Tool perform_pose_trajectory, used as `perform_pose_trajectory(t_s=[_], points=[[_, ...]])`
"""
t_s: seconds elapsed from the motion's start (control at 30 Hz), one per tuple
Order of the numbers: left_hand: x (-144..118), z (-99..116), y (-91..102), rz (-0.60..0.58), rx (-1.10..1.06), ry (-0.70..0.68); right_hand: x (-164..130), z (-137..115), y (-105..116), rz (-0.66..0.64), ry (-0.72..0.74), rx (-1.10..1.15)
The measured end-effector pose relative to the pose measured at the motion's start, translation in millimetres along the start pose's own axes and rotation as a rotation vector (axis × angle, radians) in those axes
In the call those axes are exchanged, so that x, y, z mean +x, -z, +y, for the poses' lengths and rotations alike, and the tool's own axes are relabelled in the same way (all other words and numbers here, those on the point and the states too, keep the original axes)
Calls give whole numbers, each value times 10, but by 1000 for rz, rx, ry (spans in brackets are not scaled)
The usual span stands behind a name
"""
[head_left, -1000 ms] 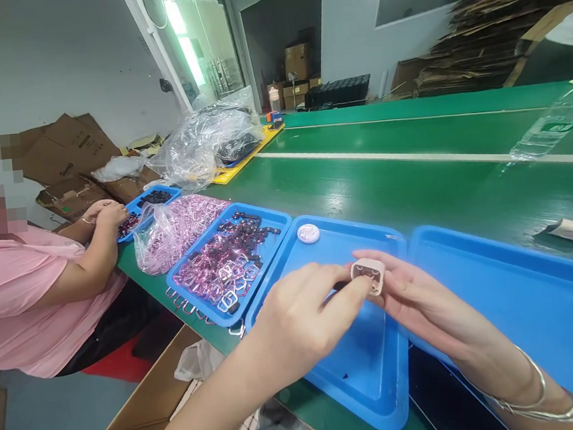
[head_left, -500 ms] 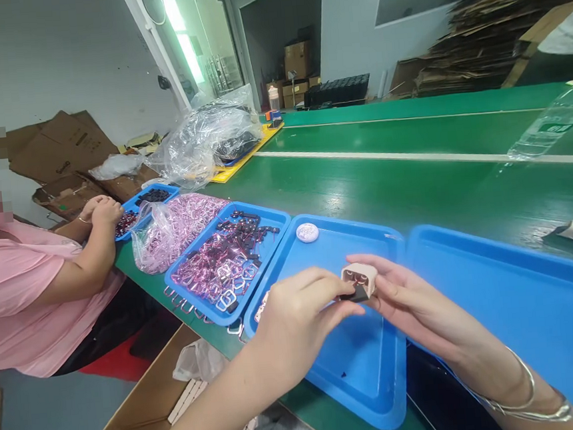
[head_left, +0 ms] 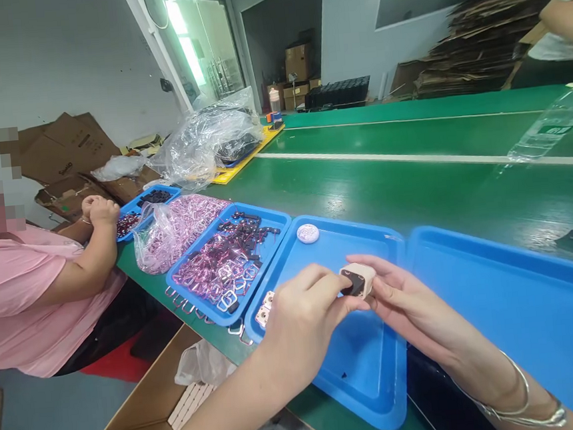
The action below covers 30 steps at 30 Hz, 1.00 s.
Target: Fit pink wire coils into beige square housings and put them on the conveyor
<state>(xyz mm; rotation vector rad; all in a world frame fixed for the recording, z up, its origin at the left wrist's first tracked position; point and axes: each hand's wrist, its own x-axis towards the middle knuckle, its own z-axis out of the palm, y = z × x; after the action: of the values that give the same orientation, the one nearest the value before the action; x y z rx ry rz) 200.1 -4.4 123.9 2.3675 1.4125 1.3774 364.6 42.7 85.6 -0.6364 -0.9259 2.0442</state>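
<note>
Over a blue tray (head_left: 353, 370), my right hand (head_left: 407, 301) grips a small cream plastic housing (head_left: 366, 273) between thumb and fingers. A flat black piece (head_left: 354, 284) lies in the housing's open face. My left hand (head_left: 305, 310) is closed at that face, index finger on the black piece and thumb by its lower edge. Part of the piece is hidden under the fingers. Beneath my left hand, at the tray's left side, several cream pieces (head_left: 264, 314) show in part. A round whitish-pink disc (head_left: 307, 233) sits in the tray's far corner.
Left is a blue tray of pink metal loops and black parts (head_left: 225, 260), beside a plastic bag (head_left: 156, 243) of pink loops. A person in pink (head_left: 27, 291) works further left. Another blue tray (head_left: 502, 276) stands right. An open carton (head_left: 133, 416) is below.
The black piece, tilted out of the housing before, now lies flatter across its opening. My left fingers have shifted slightly with it. At far right, another person's arm has come into view.
</note>
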Motion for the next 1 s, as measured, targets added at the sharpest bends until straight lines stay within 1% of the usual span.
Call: perform_pose_trajectory(t_s=[0.13,0.23,0.3,0.4,0.5,0.57,0.67,0.83,0.93,1.0], points=[[15,-22,19,-82,-54,-92,8,27,7,-1,-4,50],[-12,-19,14,-51,-47,-126,20,44,2,-20,-5,90],[-38,2,5,-3,-46,-88,22,48,-10,-22,-8,96],[-71,49,-10,54,-20,19,14,48,-33,-19,19,80],[-87,85,-29,63,28,88,-2,52,-49,-16,61,45],[-91,95,-40,57,54,105,-11,54,-50,-13,79,15],[-85,98,-45,63,96,95,-9,51,-33,1,95,-30],[-79,114,-40,33,136,82,11,48,11,10,83,-47],[-85,131,-53,39,150,113,10,64,10,4,67,-44],[-79,137,-57,36,115,155,8,70,10,15,64,-62]])
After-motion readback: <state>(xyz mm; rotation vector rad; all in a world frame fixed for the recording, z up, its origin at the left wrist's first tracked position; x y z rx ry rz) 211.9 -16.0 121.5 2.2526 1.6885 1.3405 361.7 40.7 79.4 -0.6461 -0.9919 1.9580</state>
